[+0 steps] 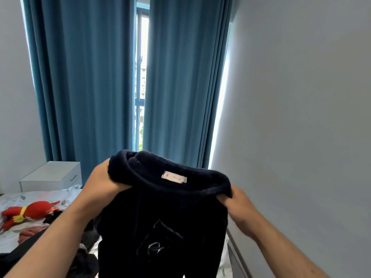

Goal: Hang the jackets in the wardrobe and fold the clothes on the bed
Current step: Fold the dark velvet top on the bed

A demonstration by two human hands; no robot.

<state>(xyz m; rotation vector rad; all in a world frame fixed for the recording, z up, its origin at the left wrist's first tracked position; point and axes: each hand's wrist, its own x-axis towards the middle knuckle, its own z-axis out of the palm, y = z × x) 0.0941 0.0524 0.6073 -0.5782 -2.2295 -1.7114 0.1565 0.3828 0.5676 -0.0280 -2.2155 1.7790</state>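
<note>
A floral-sheeted bed (12,199) at left carries a red plush toy (30,212) and loose clothes (30,233), with a white nightstand (52,175) behind it below blue curtains (84,81). The left hand (100,181) and right hand (239,205) each clench a collar end of the dark navy garment (164,227), held up in the air over the bed, beside a grey wall (301,117).

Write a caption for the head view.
Left hand and right hand hold a dark navy garment up by its collar over the bed, blue curtains behind.
</note>
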